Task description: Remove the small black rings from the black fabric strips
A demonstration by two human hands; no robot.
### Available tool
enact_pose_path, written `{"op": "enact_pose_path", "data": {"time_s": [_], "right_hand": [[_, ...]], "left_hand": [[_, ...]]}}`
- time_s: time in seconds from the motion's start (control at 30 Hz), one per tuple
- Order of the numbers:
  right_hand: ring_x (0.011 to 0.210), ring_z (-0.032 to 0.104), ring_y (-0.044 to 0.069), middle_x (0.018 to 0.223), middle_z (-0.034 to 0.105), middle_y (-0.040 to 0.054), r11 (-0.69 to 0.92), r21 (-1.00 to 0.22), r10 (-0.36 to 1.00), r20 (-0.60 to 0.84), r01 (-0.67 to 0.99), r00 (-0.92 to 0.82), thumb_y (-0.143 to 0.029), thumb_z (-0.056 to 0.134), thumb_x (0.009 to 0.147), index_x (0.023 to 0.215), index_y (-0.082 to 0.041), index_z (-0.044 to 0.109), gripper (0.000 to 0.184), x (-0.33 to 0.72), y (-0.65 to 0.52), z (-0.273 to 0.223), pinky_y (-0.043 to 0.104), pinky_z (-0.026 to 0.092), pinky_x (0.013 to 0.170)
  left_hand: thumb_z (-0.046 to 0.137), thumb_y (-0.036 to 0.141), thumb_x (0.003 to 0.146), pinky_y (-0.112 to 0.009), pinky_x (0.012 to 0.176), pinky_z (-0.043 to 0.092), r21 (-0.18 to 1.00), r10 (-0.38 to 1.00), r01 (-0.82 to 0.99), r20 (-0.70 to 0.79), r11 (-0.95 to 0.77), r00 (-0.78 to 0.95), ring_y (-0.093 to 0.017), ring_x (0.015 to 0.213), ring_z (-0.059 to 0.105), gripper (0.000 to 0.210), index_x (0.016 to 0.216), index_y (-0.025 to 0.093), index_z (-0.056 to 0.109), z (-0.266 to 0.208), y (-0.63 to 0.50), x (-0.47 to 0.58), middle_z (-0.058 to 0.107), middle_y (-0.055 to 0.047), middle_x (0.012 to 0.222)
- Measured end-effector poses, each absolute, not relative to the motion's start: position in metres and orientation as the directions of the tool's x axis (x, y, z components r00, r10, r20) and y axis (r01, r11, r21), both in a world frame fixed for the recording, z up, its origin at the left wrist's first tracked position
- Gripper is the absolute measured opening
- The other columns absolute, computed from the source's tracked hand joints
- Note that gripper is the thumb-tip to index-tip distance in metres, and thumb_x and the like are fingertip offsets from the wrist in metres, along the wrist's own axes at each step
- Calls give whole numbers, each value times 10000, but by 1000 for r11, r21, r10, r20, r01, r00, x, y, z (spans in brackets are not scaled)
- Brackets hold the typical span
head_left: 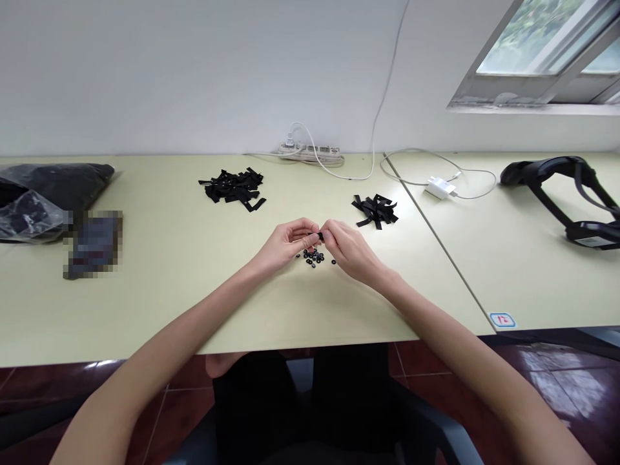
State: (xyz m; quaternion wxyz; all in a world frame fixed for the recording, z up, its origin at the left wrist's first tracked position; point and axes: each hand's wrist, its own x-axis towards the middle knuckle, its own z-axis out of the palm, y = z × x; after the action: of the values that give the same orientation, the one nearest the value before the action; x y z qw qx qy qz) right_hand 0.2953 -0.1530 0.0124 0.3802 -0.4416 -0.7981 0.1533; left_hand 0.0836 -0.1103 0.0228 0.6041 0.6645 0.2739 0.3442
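My left hand (285, 244) and my right hand (349, 248) meet above the table, fingertips almost touching. Pinched between them is a small black piece (320, 237); the fingers cover most of it, so its exact shape is hard to make out. Just below the hands lie several small black rings (314, 258) in a loose cluster. A pile of short black fabric strips (375, 211) rests beyond my right hand. Farther back on the left is a larger pile of similar black strips (233, 186).
A power strip (310, 152) with white cables sits against the wall. To the right are a white charger (440, 187) and a black headset (552, 194). At left lie a black plastic bag (72, 184) and a blurred-out dark object (94, 245). A seam divides the tabletop (169, 278).
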Motion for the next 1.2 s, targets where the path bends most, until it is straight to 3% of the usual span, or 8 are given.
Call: {"op": "enact_pose_path", "data": {"time_s": [0.23, 1.2], "right_hand": [[768, 515, 206, 812, 576, 27, 526, -613, 847, 440, 589, -298, -251, 386, 1140, 883, -281, 363, 260, 291, -152, 6, 378, 429, 750], [673, 452, 184, 752, 524, -11, 403, -736, 908, 246, 544, -339, -361, 367, 1148, 856, -290, 339, 301, 294, -153, 9, 353, 341, 659]], "left_hand": [[924, 633, 893, -382, 907, 567, 996, 779, -70, 92, -61, 620, -204, 879, 701, 470, 969, 210, 734, 14, -107, 86, 729, -43, 895], [1034, 618, 772, -338, 857, 499, 987, 783, -127, -2, 103, 622, -155, 784, 623, 531, 929, 184, 772, -1, -103, 86, 712, -13, 813]]}}
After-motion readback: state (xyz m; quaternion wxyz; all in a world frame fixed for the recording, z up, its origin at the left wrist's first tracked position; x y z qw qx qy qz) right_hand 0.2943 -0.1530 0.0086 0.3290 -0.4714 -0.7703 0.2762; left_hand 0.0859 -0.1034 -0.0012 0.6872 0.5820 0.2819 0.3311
